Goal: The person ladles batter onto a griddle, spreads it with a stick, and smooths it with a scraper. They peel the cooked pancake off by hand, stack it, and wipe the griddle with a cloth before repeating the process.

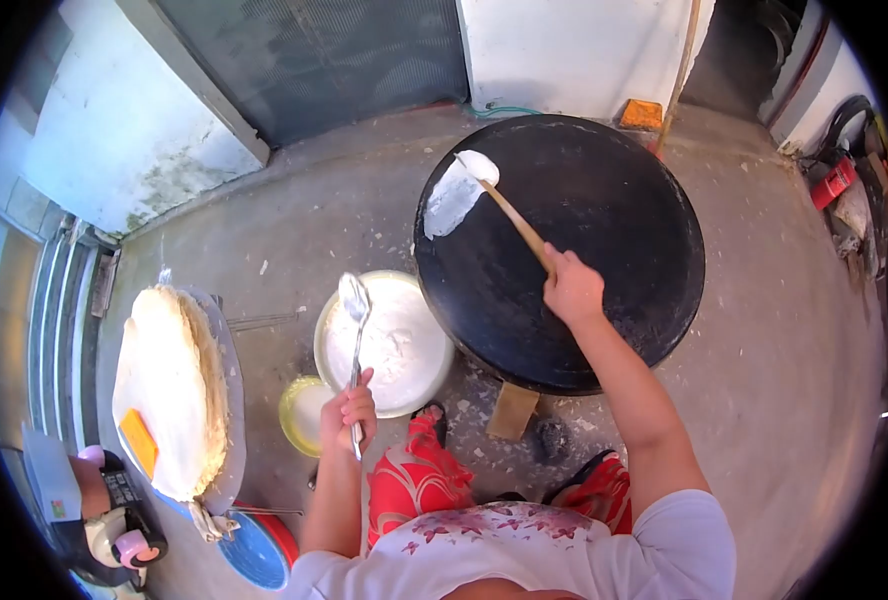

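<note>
My left hand is closed round the handle of a metal spoon, its bowl raised over a wide tub of white batter. My right hand grips a wooden batter spreader above the large round black griddle. At the spreader's far end, near the griddle's upper left edge, lies a mound of white batter. A thin white smear runs from it down along that edge. The spreader's working end is partly hidden by batter.
To the left, a tall stack of pale flatbreads sits on a round board, an orange scraper on top. A yellow bowl stands by the tub. A blue basin and a brick are near my feet.
</note>
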`<control>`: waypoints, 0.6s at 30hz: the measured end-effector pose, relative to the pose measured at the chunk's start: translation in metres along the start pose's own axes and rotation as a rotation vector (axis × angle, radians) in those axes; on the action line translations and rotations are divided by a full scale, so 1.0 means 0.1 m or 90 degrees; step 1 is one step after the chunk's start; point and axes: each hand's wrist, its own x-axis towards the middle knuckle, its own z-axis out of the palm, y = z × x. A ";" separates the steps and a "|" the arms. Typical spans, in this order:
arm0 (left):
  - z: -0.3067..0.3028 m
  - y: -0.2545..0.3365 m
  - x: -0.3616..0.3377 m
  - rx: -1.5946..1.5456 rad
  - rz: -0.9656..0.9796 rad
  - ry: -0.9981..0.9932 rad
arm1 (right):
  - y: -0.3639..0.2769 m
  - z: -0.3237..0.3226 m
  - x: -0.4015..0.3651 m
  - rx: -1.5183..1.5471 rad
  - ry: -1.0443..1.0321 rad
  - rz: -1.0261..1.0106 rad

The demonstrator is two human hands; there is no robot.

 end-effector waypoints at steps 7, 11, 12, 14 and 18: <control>-0.29 -0.04 -0.02 -0.079 0.033 0.080 | 0.09 -0.07 0.14 -0.148 -0.029 0.006; -0.32 0.02 -0.01 -0.082 0.014 0.090 | -0.09 0.14 0.06 0.113 0.043 0.081; -0.34 0.01 0.02 -0.069 0.010 0.080 | -0.28 0.06 -0.02 0.146 0.025 0.022; -0.33 0.00 0.05 -0.081 0.015 0.090 | -0.42 -0.02 0.00 -0.003 -0.092 -0.019; -0.38 0.05 0.04 -0.076 0.032 0.119 | -0.01 0.00 0.39 -0.094 -0.015 0.071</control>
